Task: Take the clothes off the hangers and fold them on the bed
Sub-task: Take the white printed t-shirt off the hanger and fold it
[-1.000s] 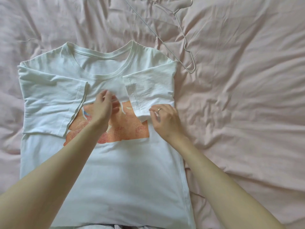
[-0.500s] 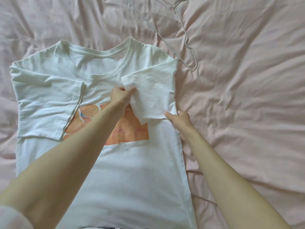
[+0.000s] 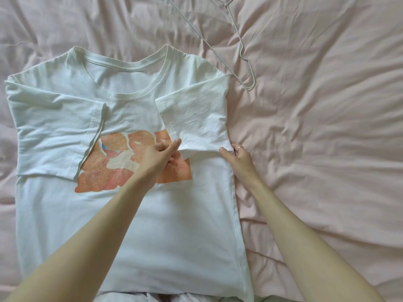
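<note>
A white T-shirt [image 3: 178, 225] with an orange print lies face up on the pink bed [image 3: 322, 153]. Both of its sleeves are folded inward over the chest. My left hand [image 3: 158, 156] is over the print, and its fingertips pinch the lower corner of the right-hand sleeve [image 3: 196, 120]. My right hand [image 3: 238, 156] grips the shirt's right edge just under that sleeve's fold. A white wire hanger [image 3: 248, 88] lies bare on the bed beyond the shirt's right shoulder.
Wrinkled pink bedding surrounds the shirt, with a wide stretch of it on the right. Some pale fabric [image 3: 130, 297] shows at the bottom edge, below the shirt's hem.
My left hand has slid from the folded sleeve's upper corner down to its lower corner. My right hand has stayed at the shirt's right edge. The sleeve lies flatter.
</note>
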### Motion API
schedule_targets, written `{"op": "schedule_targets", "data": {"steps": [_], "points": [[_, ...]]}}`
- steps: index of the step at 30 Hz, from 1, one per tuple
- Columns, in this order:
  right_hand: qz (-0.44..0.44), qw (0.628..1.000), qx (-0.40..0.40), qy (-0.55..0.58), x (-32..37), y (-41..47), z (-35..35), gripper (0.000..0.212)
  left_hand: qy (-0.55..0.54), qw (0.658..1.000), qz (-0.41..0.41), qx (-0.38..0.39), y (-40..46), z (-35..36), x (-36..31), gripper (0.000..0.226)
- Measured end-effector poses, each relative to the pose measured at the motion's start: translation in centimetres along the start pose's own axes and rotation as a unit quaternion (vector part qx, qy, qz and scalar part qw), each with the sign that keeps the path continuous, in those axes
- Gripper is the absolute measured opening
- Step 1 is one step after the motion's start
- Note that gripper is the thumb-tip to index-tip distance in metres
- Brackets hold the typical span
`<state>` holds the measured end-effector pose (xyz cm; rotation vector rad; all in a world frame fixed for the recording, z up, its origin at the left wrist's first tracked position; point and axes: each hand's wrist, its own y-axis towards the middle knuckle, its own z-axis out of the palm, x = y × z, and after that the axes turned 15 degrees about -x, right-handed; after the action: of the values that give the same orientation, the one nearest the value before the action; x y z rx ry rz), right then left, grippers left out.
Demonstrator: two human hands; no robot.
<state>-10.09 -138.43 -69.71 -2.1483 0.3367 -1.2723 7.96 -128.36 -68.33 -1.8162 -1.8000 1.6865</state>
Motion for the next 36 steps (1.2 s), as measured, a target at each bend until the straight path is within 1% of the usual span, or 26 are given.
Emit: {"op": "schedule_targets", "data": {"steps": [2,4,7,10,13,15,17,18,21,22,23,24,25,27,28,30,31,33,35,36], "points": [[-0.017,1.0,0.011,0.01,-0.1,-0.1,-0.1,0.017,0.018,1.0,0.013,0.021,-0.9,0.0,0.5,0.031],[-0.035,0.999,-0.003,-0.011,-0.2,-0.1,0.0,0.024,0.03,0.999,0.023,0.017,-1.4,0.2,0.9,0.026],[-0.05,0.998,-0.039,-0.013,-0.2,-0.1,0.1,0.023,0.032,0.999,0.034,0.012,-1.9,0.7,1.2,0.018],[-0.046,0.998,-0.048,0.007,0.0,-0.1,0.1,0.022,0.04,0.998,0.048,0.005,-2.1,1.0,1.5,0.008],[-0.051,0.997,-0.059,-0.017,-0.3,0.1,-0.3,0.028,0.054,0.995,0.083,-0.012,-1.7,1.1,2.0,0.015],[-0.043,0.996,-0.064,-0.039,-0.5,0.3,-0.6,0.032,0.096,0.981,0.164,-0.032,-1.7,0.8,2.4,0.014],[-0.039,0.995,-0.064,-0.062,-0.6,0.3,-0.9,0.033,0.163,0.95,0.262,-0.052,-1.8,0.2,2.9,0.007],[-0.04,0.994,-0.062,-0.077,-0.7,0.4,-0.9,0.033,0.198,0.932,0.297,-0.06,-1.8,-0.1,3.2,0.005],[-0.051,0.991,-0.062,-0.103,-0.6,0.2,-0.8,0.034,0.272,0.894,0.349,-0.071,-1.6,-0.6,3.8,0.003],[-0.06,0.989,-0.072,-0.113,-0.6,0.1,-0.6,0.036,0.28,0.891,0.352,-0.064,-1.5,-0.6,3.8,0.006],[-0.08,0.985,-0.09,-0.125,-0.6,-0.2,-0.5,0.036,0.274,0.898,0.339,-0.056,-1.5,-0.4,3.7,0.009],[-0.117,0.976,-0.116,-0.142,-0.6,-0.4,-0.3,0.035,0.254,0.916,0.308,-0.05,-1.6,-0.3,3.3,0.013],[-0.173,0.959,-0.147,-0.172,-0.6,-0.8,-0.2,0.034,0.223,0.938,0.263,-0.046,-1.7,-0.1,2.9,0.016],[-0.293,0.902,-0.177,-0.263,-0.4,-1.3,0.3,0.039,0.161,0.966,0.189,-0.067,-2.0,0.3,2.2,0.023],[-0.342,0.873,-0.173,-0.303,-0.3,-1.3,0.7,0.044,0.127,0.973,0.167,-0.094,-1.9,0.4,1.9,0.022],[-0.403,0.829,-0.142,-0.36,0.4,-0.6,1.3,0.049,0.074,0.974,0.14,-0.161,-1.7,0.7,1.3,0.013],[-0.417,0.815,-0.121,-0.384,0.9,-0.1,1.5,0.051,0.064,0.97,0.143,-0.183,-1.3,0.8,1.1,0.013],[-0.427,0.792,-0.099,-0.425,2.5,1.4,1.7,0.052,0.08,0.957,0.192,-0.201,-0.3,0.6,0.2,0.027],[-0.42,0.782,-0.099,-0.45,4.4,3.2,2.2,0.053,0.138,0.925,0.288,-0.209,1.3,0.2,-0.9,0.041],[-0.417,0.779,-0.108,-0.456,5.2,3.8,2.3,0.055,0.175,0.899,0.345,-0.206,1.8,0.0,-1.4,0.044]]}}
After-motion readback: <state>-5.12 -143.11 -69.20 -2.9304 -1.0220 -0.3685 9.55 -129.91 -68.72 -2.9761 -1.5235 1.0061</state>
